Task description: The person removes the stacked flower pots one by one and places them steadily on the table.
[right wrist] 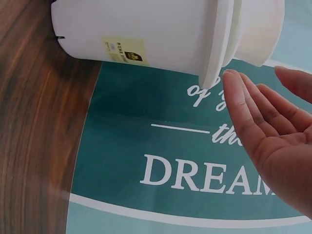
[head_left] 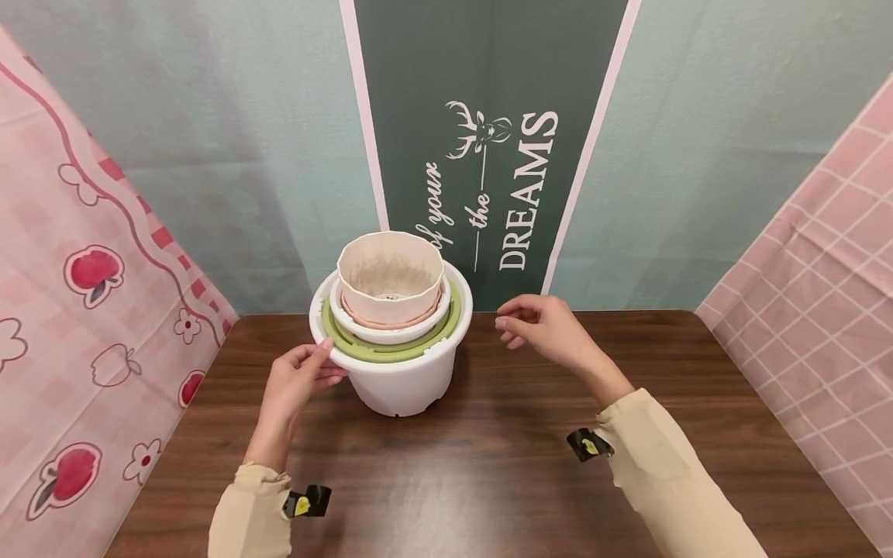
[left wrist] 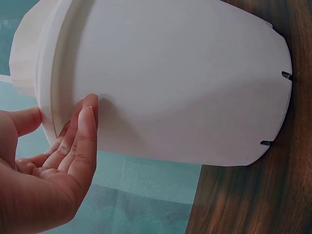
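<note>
A large white flower pot (head_left: 401, 387) stands upright at the table's back, left of the middle. Nested inside it are a green pot (head_left: 380, 356), a smaller white pot (head_left: 391, 337), a peach-coloured pot (head_left: 418, 318) and, on top, a cream pot (head_left: 391, 267) with a faceted rim and a stained inside. My left hand (head_left: 296, 378) pinches the large pot's rim at its left side; in the left wrist view the thumb lies on the rim and the fingers (left wrist: 87, 131) reach under it. To the pot's right, my right hand (head_left: 544, 325) hovers empty with loosely bent fingers, apart from the rim.
Everything stands on a dark wooden table (head_left: 474, 480). Behind it hangs a green curtain (head_left: 488, 62) with white lettering and a deer head. Pink cloths, fruit-patterned (head_left: 42, 232) on the left and checked (head_left: 823, 310) on the right, border the sides. The large pot carries a yellowish label (right wrist: 124, 50).
</note>
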Available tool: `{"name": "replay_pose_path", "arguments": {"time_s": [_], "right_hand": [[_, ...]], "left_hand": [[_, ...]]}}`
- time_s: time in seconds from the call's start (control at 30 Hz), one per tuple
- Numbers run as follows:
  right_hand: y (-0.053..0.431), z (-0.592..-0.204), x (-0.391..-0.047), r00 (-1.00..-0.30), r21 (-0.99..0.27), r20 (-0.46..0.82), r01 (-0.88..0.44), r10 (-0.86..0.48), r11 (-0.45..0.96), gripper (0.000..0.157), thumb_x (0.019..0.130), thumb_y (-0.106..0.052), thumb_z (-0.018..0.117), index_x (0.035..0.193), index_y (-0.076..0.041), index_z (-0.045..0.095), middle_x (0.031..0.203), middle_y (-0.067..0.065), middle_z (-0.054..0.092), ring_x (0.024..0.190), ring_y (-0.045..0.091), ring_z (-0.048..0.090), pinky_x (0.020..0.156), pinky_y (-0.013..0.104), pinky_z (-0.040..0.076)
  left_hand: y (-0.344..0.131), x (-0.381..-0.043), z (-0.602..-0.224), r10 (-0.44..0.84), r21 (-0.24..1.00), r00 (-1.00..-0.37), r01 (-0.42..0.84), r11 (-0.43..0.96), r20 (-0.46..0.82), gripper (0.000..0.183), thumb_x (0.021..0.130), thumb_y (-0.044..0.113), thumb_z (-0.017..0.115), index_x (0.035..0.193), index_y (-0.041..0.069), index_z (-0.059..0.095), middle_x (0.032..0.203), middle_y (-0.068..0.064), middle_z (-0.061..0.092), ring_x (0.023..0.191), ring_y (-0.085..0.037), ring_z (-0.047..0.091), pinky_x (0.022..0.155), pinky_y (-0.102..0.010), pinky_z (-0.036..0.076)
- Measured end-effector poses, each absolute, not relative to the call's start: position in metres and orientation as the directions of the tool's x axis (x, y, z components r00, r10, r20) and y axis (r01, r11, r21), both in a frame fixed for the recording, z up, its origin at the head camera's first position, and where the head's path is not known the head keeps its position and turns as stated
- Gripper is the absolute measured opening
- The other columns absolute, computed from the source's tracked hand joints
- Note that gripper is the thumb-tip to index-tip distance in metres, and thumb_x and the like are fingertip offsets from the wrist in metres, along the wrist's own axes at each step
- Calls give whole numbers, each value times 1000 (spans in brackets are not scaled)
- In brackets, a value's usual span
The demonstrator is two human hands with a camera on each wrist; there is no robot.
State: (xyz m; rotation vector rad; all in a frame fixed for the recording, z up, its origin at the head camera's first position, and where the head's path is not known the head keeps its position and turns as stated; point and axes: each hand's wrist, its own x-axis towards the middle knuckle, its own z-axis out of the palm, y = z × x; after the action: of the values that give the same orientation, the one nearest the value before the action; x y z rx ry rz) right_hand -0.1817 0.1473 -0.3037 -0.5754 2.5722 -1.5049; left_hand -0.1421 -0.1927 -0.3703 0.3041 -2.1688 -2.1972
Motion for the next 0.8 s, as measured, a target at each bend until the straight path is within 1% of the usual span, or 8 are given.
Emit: {"name": "replay_pose_path", "arguments": {"time_s": [0.1,0.37,0.43,0.5,0.57,0.67,0.73,0.8], "right_hand": [[144,-300,-186,-927,-879,77,-237,-368,414,19,86,-5,62,101,8,60,84,16,66,69,24,65,62,32,57],[135,-289,-196,-926,-908,48,-197,-375,369,20,87,-3,59,101,12,57,85,20,64,68,21,65,63,37,57],[132,-286,-198,-928,-909,41,-189,-371,372,20,87,-4,60,101,12,58,85,20,63,68,21,65,63,37,57],[129,-284,-200,-929,-911,42,-188,-369,368,20,87,-4,60,100,11,58,84,20,63,68,22,65,63,36,57],[127,-282,-201,-929,-912,47,-189,-366,364,20,87,-5,61,99,11,59,84,20,64,70,27,65,62,35,57],[123,-280,-203,-930,-918,53,-188,-364,348,19,87,-5,61,99,10,59,84,19,64,73,33,64,63,37,57],[120,-279,-203,-931,-926,53,-182,-362,332,19,88,-4,60,99,11,59,84,20,64,74,35,64,63,38,57],[118,-279,-204,-931,-932,51,-174,-361,318,20,88,-4,59,101,12,58,84,20,63,72,33,64,64,39,57]], "left_hand": [[-185,-135,-354,-178,988,-972,-151,-20,-153,36,92,27,55,99,-8,51,69,-6,64,65,-11,65,65,-25,56],[-185,-135,-354,-190,987,-968,-161,-15,-161,37,92,27,56,98,-9,51,70,-7,64,66,-13,65,66,-27,56],[-189,-139,-363,-179,990,-974,-140,-18,-141,39,90,30,58,96,-8,52,71,-9,65,67,-15,66,66,-29,56],[-199,-149,-386,-152,995,-984,-88,-52,-95,37,89,30,60,95,-6,55,72,-13,65,68,-19,66,64,-30,56],[-211,-161,-412,-124,995,-992,-25,-97,-37,36,87,31,63,94,-5,57,74,-16,65,68,-23,67,60,-31,57],[-220,-168,-430,-97,989,-995,13,-148,-2,31,88,27,63,93,-3,59,74,-17,66,68,-25,67,57,-32,56],[-214,-162,-417,-115,994,-993,-9,-110,-21,35,87,31,64,93,-3,58,74,-16,66,68,-23,67,59,-32,57],[-203,-151,-395,-144,997,-988,-50,-58,-58,39,87,33,62,94,-5,55,72,-13,65,67,-20,66,62,-31,57]]}}
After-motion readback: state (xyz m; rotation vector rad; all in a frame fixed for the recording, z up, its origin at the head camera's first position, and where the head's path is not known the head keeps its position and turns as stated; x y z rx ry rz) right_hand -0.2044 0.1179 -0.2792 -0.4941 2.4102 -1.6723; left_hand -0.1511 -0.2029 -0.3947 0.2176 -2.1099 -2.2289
